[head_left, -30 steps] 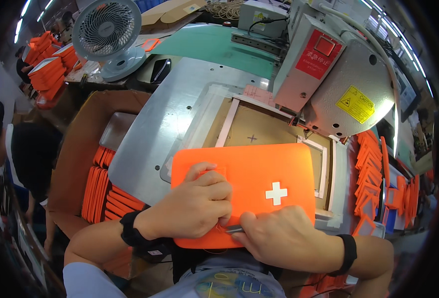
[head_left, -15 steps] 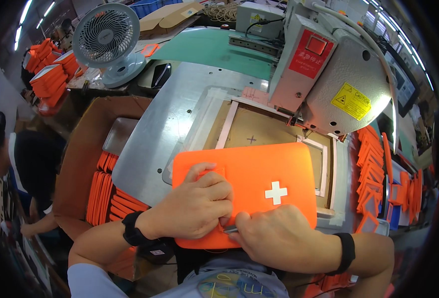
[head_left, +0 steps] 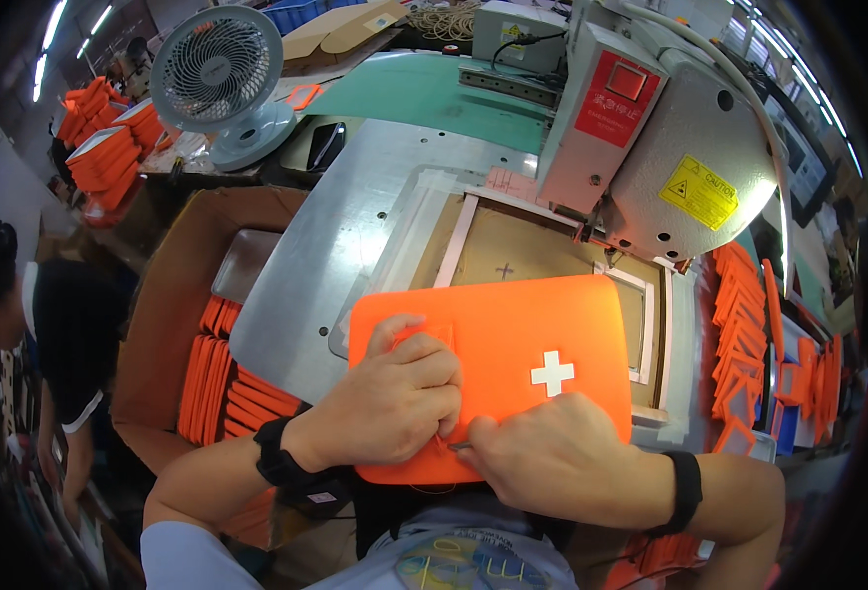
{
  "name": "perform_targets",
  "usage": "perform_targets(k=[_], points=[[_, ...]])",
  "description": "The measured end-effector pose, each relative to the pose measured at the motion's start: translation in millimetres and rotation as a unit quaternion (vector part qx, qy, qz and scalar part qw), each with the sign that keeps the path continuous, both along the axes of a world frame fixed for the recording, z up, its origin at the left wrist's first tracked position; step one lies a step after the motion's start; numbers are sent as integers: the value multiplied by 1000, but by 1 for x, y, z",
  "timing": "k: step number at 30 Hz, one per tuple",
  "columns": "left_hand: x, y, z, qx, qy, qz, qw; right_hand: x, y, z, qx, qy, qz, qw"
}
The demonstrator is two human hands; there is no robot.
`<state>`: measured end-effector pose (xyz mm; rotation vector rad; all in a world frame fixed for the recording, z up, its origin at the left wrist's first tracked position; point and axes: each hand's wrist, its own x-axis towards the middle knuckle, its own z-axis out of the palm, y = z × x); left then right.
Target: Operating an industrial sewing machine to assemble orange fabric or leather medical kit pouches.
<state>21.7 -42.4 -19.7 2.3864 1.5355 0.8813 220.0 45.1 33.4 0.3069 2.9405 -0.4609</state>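
Note:
An orange case (head_left: 577, 315) with a white cross (head_left: 552, 374) lies over the front of the machine's plate, near my body. My left hand (head_left: 403, 398) is curled on its left part, fingers pinched at a small raised orange patch (head_left: 437, 332). My right hand (head_left: 547, 452) is closed around a small slim metal tool (head_left: 462, 446), whose tip touches the case below the left fingers; most of the tool is hidden in the hand.
A grey machine head (head_left: 690, 147) overhangs a framed board (head_left: 513, 236) on the metal plate (head_left: 311, 275). A carton (head_left: 159, 305) of orange pieces stands left, more orange pieces (head_left: 734, 334) right. A fan (head_left: 216, 74) stands behind; a co-worker (head_left: 65, 354) bends at far left.
My hands and the case have shifted only slightly, the tool now showing less beside my right fingers. The co-worker's arm at the left has moved.

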Motion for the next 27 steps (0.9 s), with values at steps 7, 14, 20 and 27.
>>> perform_targets(k=[7, 14, 20, 27], points=[[-2, -13, 7, 7, 2, 137, 991, 39, 16, 13, 36, 47, -58, 997], [0, -79, 6, -69, -239, 371, 895, 98, 10, 12, 45, 119, -288, 949], [24, -88, 14, -174, -233, 346, 892, 76, -11, 6, 73, 183, -207, 958], [36, -91, 9, -117, -140, 363, 914, 20, -47, -7, -2, 173, -153, 973]])
